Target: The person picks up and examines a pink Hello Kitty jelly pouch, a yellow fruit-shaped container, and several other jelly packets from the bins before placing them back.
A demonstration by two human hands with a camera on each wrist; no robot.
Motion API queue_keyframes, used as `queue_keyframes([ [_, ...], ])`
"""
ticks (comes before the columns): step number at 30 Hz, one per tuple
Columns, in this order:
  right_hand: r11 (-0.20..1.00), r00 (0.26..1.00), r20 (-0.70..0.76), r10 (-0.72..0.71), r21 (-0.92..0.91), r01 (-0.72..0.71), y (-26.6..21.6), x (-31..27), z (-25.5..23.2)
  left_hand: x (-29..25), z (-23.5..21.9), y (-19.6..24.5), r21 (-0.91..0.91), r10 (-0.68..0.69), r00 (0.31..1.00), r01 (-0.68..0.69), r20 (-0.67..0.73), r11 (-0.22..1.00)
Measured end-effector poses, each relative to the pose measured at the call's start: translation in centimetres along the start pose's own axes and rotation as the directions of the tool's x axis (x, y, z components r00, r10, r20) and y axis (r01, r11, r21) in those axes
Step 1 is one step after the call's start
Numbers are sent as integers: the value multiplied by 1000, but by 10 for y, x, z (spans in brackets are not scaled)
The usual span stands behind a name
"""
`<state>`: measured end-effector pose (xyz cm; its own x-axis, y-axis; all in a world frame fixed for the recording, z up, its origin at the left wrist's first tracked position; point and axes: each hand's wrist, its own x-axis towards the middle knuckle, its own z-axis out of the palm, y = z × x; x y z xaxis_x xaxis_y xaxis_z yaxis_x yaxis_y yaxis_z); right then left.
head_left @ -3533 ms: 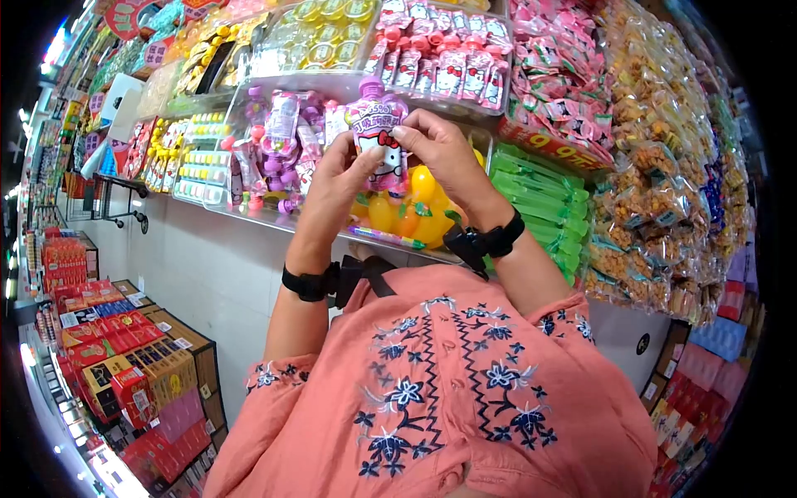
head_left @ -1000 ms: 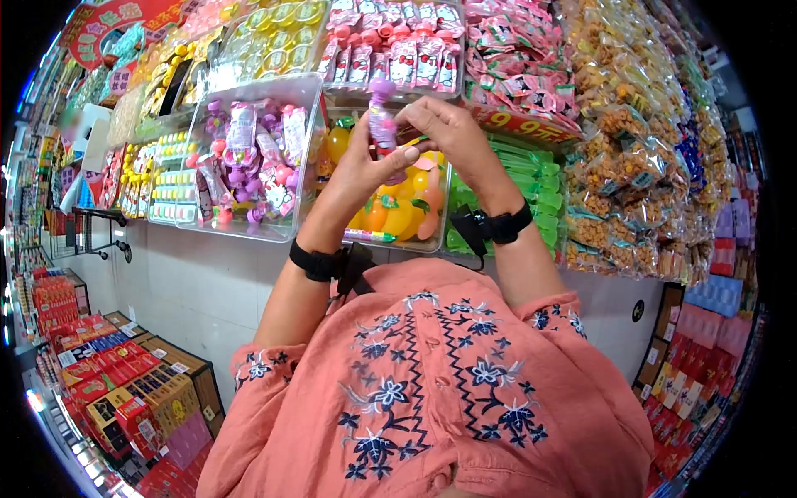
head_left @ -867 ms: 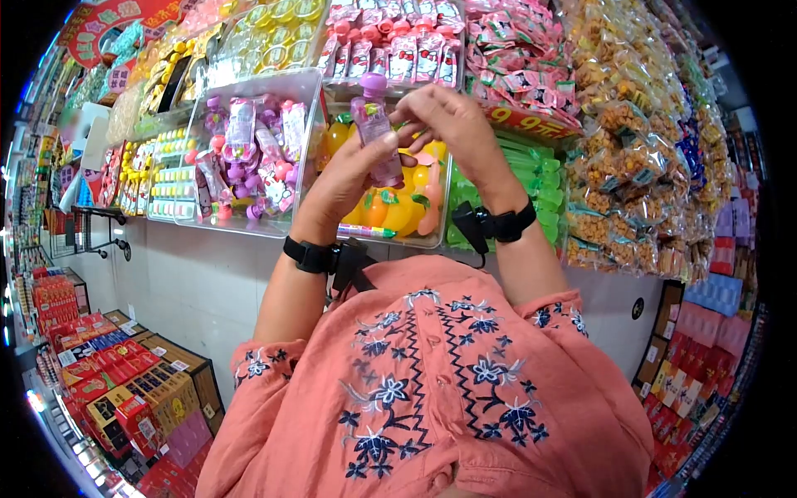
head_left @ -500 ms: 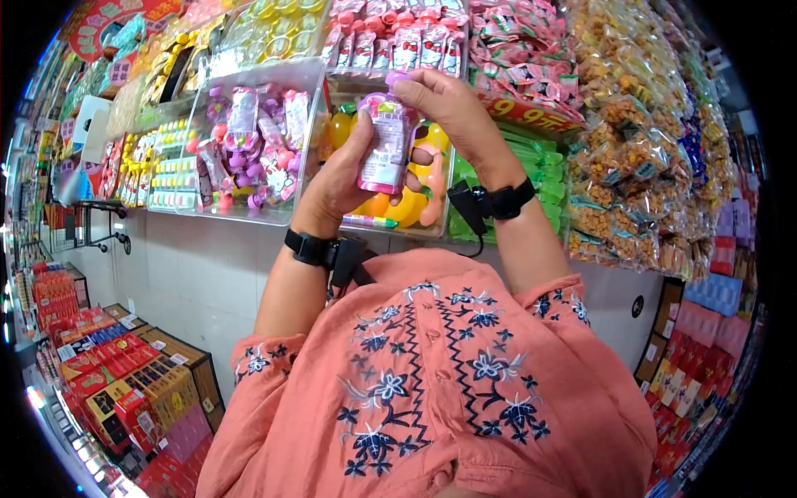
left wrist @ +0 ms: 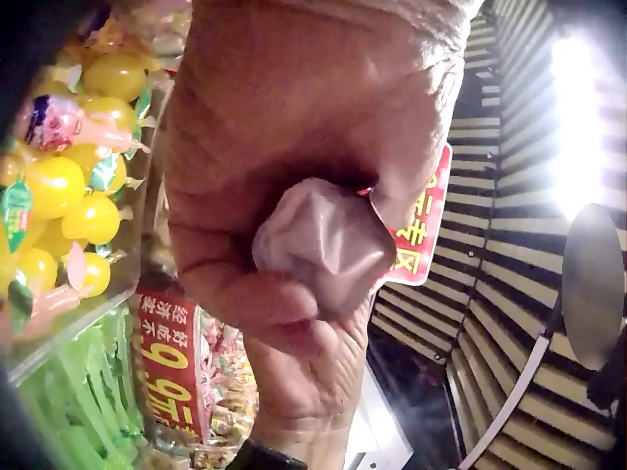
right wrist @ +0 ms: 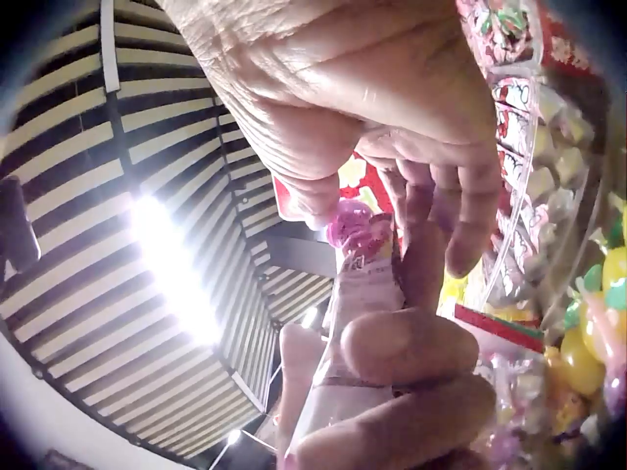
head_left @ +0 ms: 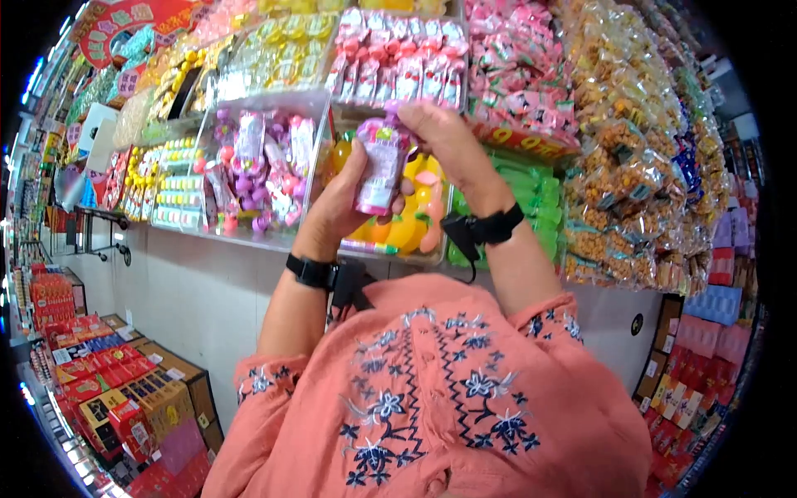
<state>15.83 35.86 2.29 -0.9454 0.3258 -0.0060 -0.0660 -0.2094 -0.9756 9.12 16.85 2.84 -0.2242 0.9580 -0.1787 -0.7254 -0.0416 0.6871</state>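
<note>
Head view: left hand [head_left: 336, 207] is wrapped round a purple pouch [head_left: 383, 170], and the right hand [head_left: 452, 149] pinches it up by the cap [head_left: 394, 110]. Purple packs [head_left: 257, 170] sit left of the left hand, yellow sweets [head_left: 407, 231] just under the pouch, green packs [head_left: 535, 207] below the right hand, snack bags [head_left: 635, 195] further right. Stacked boxes [head_left: 145, 407] are way down left.

Left wrist cam: fingers curled on the pouch, red price sign [left wrist: 168, 364] near that hand, slatted ceiling [left wrist: 495, 284] beyond.

Right wrist cam: thumb's at the cap, bright light strip [right wrist: 176, 269] off to the left.
</note>
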Motion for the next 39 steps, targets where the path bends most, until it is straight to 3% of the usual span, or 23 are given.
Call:
queue_keyframes([
  [2,1000,995,-101,3,-4,-4,-8,-2,0,11,2,2,111,77,981,-58,-177,992],
  [5,995,991,-134,19,-91,-31,-15,0,-2,24,3,12,264,48,933,51,-357,963],
  [8,993,998,-58,25,-112,-31,-13,3,-5,51,-13,3,503,260,936,-112,-236,857],
  [9,994,997,-73,32,-101,-39,-11,6,-4,54,-8,7,571,272,947,-131,-169,810],
  [11,993,997,-73,36,-110,-44,-7,11,-12,60,-1,8,695,280,936,-57,-213,717],
  [13,994,995,-101,28,-103,-38,-8,16,-16,62,7,14,745,298,938,-69,-178,664],
  [15,996,988,-152,7,-84,-20,-10,21,-18,90,-28,-2,836,527,842,-209,-110,508],
  [18,967,975,-203,-90,-251,37,2,44,-35,103,-26,5,812,532,827,-178,-184,556],
  [21,902,972,-178,-154,-426,65,3,65,-44,119,-16,26,794,427,851,-20,-305,607],
  [24,861,956,-197,-215,-501,90,4,87,-48,152,-44,34,974,645,758,-64,-95,219],
  [25,837,947,-208,-246,-538,99,7,97,-51,159,-49,36,982,706,707,-103,-39,158],
  [27,831,928,-227,-296,-540,133,13,115,-54,173,-56,44,990,730,683,-92,-16,108],
  [30,885,958,-275,-86,-463,-53,17,126,-57,183,-68,49,998,718,695,-2,-45,64],
  [32,834,950,-273,-149,-551,-27,43,146,-69,196,-86,46,997,701,709,72,-77,37],
  [34,772,939,-292,-183,-634,-47,34,147,-61,196,-83,43,983,678,717,174,-161,50],
  [35,863,939,-344,-11,-478,-165,30,141,-61,196,-81,41,973,665,720,227,-199,46],
  [36,837,936,-351,-28,-521,-170,32,143,-61,198,-83,40,960,652,720,279,-237,40],
  [39,775,933,-355,-67,-608,-175,37,149,-63,203,-90,36,964,696,694,265,-183,-11],
])
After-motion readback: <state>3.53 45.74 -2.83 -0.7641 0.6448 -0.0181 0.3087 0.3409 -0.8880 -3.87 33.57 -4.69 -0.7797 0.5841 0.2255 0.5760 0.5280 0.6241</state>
